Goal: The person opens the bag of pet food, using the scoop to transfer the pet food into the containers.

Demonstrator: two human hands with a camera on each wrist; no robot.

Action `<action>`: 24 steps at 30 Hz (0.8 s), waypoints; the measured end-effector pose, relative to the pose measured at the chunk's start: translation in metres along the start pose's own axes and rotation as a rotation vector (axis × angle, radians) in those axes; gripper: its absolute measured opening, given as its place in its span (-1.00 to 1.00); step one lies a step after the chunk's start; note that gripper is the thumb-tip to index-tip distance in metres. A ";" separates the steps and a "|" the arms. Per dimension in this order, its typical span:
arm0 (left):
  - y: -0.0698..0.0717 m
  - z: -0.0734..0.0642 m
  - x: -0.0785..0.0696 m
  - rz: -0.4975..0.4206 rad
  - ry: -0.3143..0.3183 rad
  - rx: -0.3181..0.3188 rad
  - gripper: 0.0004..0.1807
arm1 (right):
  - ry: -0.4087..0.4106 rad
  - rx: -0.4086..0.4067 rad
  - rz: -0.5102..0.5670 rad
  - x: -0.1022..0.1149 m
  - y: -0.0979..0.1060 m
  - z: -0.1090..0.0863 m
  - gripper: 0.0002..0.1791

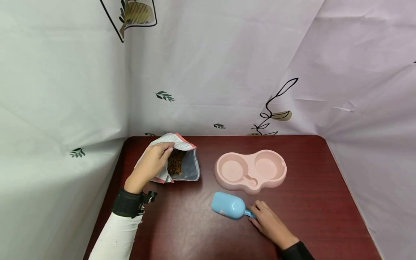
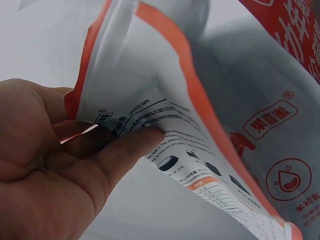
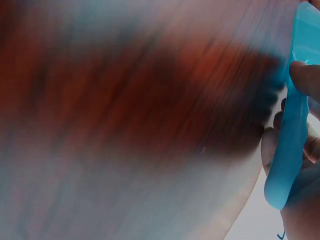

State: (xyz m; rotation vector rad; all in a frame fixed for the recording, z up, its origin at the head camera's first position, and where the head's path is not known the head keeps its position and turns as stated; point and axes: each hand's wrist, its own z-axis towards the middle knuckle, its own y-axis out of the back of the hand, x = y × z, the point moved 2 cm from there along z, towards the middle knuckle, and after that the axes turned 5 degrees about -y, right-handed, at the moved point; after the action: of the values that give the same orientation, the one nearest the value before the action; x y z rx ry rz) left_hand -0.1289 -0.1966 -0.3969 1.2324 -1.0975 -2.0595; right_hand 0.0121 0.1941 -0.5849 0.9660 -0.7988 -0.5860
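Observation:
On the left of the table, my left hand [image 1: 152, 162] pinches the opened edge of a pet food bag [image 1: 191, 166]. Brown kibble [image 1: 175, 161] shows inside its mouth. In the left wrist view the thumb of this hand [image 2: 50, 170] presses on the printed panel of the bag [image 2: 135, 65], with the other fingers partly hidden. My right hand [image 1: 269, 222] holds a light blue scoop [image 1: 229, 205] by its handle, the scoop's head pointing left. The right wrist view shows fingers round the scoop handle [image 3: 287, 150].
A pink double pet bowl [image 1: 251, 162] stands right of the bag, just beyond the scoop. Both its wells look bare. The dark red table [image 1: 325, 202] has white patterned cloth [image 1: 208, 72] behind it and at its sides.

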 end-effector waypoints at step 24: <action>0.001 -0.001 -0.001 -0.014 0.006 0.019 -0.66 | -0.076 0.232 0.449 0.013 0.020 0.008 -0.81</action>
State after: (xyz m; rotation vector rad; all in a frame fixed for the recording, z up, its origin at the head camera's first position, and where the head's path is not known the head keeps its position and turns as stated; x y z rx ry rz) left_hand -0.1281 -0.1971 -0.3957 1.2585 -1.1111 -2.0585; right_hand 0.0151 0.1897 -0.5598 0.9373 -1.1298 -0.1428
